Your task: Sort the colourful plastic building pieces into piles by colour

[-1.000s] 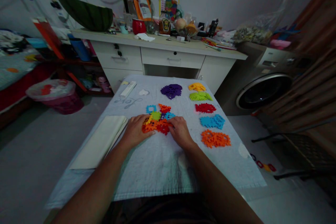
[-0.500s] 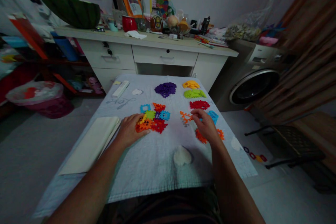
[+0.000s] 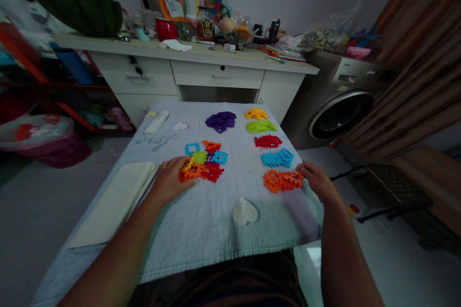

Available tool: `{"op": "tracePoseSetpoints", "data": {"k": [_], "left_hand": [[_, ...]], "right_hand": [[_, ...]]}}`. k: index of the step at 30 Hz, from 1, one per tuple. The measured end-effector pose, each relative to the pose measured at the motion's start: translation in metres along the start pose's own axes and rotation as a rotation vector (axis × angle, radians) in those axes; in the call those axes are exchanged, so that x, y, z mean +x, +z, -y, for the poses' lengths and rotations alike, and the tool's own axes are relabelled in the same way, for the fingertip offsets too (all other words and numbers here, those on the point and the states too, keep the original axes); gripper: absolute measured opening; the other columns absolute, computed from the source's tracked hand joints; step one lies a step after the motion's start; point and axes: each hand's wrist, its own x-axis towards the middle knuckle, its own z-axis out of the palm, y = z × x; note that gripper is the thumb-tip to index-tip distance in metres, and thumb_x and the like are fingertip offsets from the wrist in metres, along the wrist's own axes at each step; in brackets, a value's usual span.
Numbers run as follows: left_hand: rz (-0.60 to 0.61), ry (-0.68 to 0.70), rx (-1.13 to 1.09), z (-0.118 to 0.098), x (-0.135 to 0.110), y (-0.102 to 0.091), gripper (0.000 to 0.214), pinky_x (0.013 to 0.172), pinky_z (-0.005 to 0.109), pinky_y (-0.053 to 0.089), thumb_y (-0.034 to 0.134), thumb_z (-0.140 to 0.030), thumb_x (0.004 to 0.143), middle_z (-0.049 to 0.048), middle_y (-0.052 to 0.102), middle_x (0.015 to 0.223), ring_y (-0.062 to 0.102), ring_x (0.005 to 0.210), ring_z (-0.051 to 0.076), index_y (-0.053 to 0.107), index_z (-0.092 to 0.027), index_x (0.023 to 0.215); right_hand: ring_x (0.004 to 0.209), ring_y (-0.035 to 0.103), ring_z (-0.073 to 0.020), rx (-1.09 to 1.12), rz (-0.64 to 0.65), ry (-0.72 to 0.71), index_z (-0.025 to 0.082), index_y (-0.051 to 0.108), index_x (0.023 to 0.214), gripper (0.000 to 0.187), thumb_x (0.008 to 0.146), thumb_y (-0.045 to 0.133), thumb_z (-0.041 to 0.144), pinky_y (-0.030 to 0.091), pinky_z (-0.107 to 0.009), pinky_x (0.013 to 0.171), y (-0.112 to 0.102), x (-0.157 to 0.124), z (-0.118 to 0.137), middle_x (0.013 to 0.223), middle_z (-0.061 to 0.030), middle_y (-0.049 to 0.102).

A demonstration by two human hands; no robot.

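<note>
My left hand (image 3: 170, 178) is closed on the left side of a cluster of joined plastic building pieces (image 3: 200, 157), coloured orange, yellow, green, blue, purple and red. The cluster lies on the cloth-covered table (image 3: 230, 249). At the table's right edge, my right hand (image 3: 317, 181) has its fingers pressed together beside the right end of an orange pile of pieces (image 3: 279, 180). Whether a piece is between those fingertips is not clear. Behind that pile lie blue pieces (image 3: 277, 158), red pieces (image 3: 267, 141), green pieces (image 3: 261, 126) and yellow pieces (image 3: 256, 113).
A purple pile (image 3: 221, 122) lies toward the back of the table. On the left are a white remote-like box (image 3: 157, 123) and a folded pale cloth or paper (image 3: 113, 206). Beyond stand a white desk (image 3: 218, 78), a washing machine (image 3: 334, 100) and a black stool (image 3: 392, 177).
My right hand has moved right, from holding an orange piece above the table to the far end of the orange pile. My left hand stays on the cluster. The view has shifted slightly right.
</note>
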Motion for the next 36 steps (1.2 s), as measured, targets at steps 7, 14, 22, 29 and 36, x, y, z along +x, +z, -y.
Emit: {"op": "tracePoseSetpoints", "data": {"k": [7,14,22,29,36], "left_hand": [[0.000,-0.005,0.009,0.001,0.000,0.001,0.062,0.101,0.046,0.040,0.062,-0.057,0.074,0.0096,0.062,0.126,0.056,0.115,0.032,0.054,-0.023,0.125],[0.018,-0.003,0.021,0.003,0.000,0.003,0.063,0.101,0.047,0.039,0.061,-0.057,0.076,0.0116,0.061,0.127,0.055,0.117,0.033,0.052,-0.020,0.127],[0.020,-0.017,0.018,-0.003,0.000,-0.002,0.063,0.101,0.046,0.039,0.062,-0.055,0.074,0.0105,0.063,0.127,0.056,0.117,0.033,0.054,-0.020,0.126],[0.020,0.004,-0.010,0.000,0.001,0.003,0.063,0.101,0.045,0.039,0.066,-0.055,0.074,0.0109,0.062,0.128,0.055,0.118,0.032,0.054,-0.021,0.125],[-0.001,0.017,-0.028,0.004,-0.001,0.007,0.067,0.102,0.045,0.039,0.068,-0.058,0.074,0.0115,0.061,0.130,0.054,0.119,0.032,0.053,-0.020,0.127]], "right_hand": [[0.076,0.058,-0.0217,-0.247,-0.062,-0.038,0.020,0.063,0.079,0.025,0.079,0.045,0.038,0.044,-0.034,0.073,0.010,0.008,-0.019,0.079,-0.0056,0.064],[0.097,0.059,-0.0247,-0.331,-0.021,-0.262,0.020,0.067,0.095,0.025,0.086,0.048,0.033,0.042,-0.040,0.092,0.025,-0.001,0.009,0.101,-0.0103,0.068],[0.093,0.062,-0.0217,-0.474,0.190,-0.342,0.020,0.070,0.088,0.023,0.090,0.047,0.023,0.040,-0.037,0.092,0.041,-0.009,0.038,0.097,-0.0076,0.071],[0.099,0.061,-0.0232,-0.444,0.169,-0.401,0.018,0.069,0.096,0.017,0.089,0.054,0.022,0.040,-0.038,0.095,0.059,0.001,0.078,0.103,-0.0091,0.070],[0.109,0.054,-0.0241,-0.464,0.355,-0.490,0.017,0.063,0.116,0.032,0.085,0.056,0.014,0.037,-0.037,0.097,0.151,0.021,0.143,0.125,-0.0106,0.063]]}}
